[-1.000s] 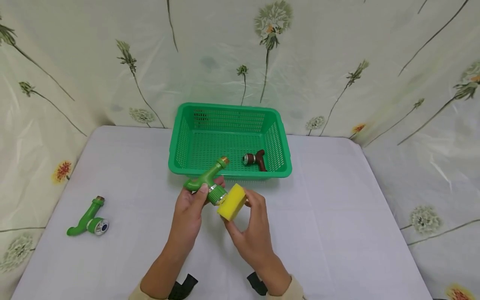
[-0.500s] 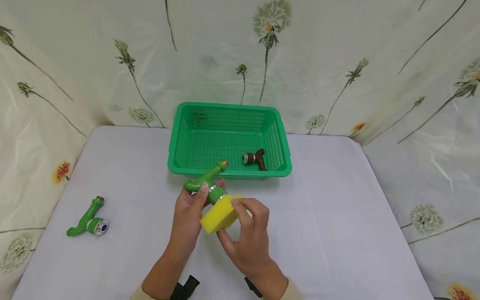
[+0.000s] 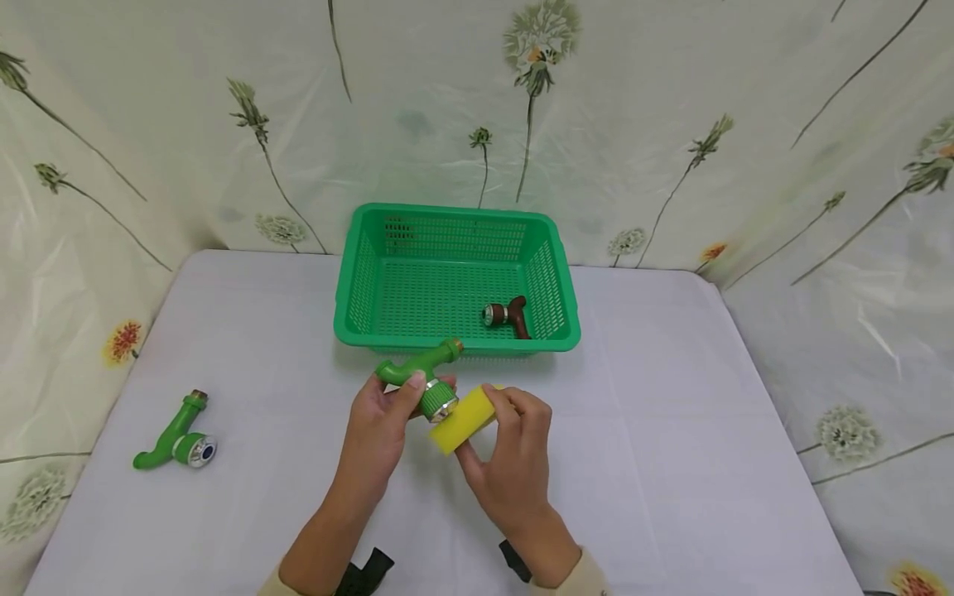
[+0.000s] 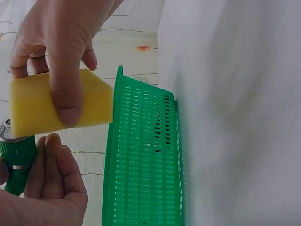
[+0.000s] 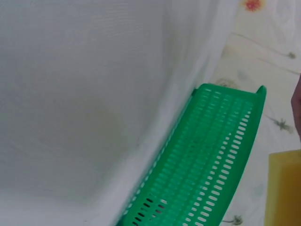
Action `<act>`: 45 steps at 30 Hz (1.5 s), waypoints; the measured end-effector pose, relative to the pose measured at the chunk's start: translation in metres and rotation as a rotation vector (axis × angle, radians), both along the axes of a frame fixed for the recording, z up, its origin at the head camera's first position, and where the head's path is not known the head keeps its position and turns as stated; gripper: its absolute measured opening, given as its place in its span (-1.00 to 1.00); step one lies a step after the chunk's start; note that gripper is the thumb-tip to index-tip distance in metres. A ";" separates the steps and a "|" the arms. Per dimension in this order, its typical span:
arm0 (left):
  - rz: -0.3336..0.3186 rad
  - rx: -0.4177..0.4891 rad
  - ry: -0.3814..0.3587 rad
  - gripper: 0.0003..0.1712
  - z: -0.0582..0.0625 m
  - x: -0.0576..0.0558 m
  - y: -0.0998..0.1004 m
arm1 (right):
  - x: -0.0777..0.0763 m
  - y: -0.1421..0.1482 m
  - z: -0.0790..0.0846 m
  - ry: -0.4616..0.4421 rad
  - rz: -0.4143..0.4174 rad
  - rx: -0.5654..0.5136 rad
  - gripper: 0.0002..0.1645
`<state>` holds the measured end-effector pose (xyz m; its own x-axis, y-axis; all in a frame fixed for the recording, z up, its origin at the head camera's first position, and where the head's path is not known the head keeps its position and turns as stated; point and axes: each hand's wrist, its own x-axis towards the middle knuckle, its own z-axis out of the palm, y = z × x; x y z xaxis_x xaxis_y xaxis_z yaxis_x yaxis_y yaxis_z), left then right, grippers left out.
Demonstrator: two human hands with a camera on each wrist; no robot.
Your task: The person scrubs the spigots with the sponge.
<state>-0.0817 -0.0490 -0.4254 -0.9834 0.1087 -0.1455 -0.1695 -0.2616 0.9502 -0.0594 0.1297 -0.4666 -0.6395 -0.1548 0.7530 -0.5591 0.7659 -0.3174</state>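
Observation:
My left hand (image 3: 383,422) grips a green tap (image 3: 417,364) with a ribbed collar and a metal ring, held above the table in front of the basket. Its brassy threaded end points up and to the right. Between thumb and fingers, my right hand (image 3: 514,455) pinches a yellow sponge (image 3: 465,420) right at the tap's metal-ringed end. In the left wrist view the sponge (image 4: 37,106) overlaps the top of the tap (image 4: 18,153). Only a corner of the sponge (image 5: 284,188) shows at the right edge of the right wrist view.
A green plastic basket (image 3: 455,343) stands at the back of the white-covered table (image 3: 671,430). Inside it, at the right, lies a brown tap (image 3: 516,316). Another green tap (image 3: 175,434) lies on the table at the left. A flower-patterned sheet hangs behind.
The right hand has moved the sponge down across the tap's ringed end, then back up to the right. The left hand has lowered the tap slightly and shifted it right.

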 end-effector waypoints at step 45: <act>0.121 0.005 -0.034 -0.56 0.001 -0.002 0.000 | 0.009 0.005 0.008 -0.081 0.098 -0.076 -0.11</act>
<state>-0.0842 -0.0491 -0.4248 -0.9839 -0.0098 -0.1783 -0.1681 -0.2867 0.9432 -0.0503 0.1349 -0.4587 -0.6836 -0.1639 0.7112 -0.5999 0.6812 -0.4197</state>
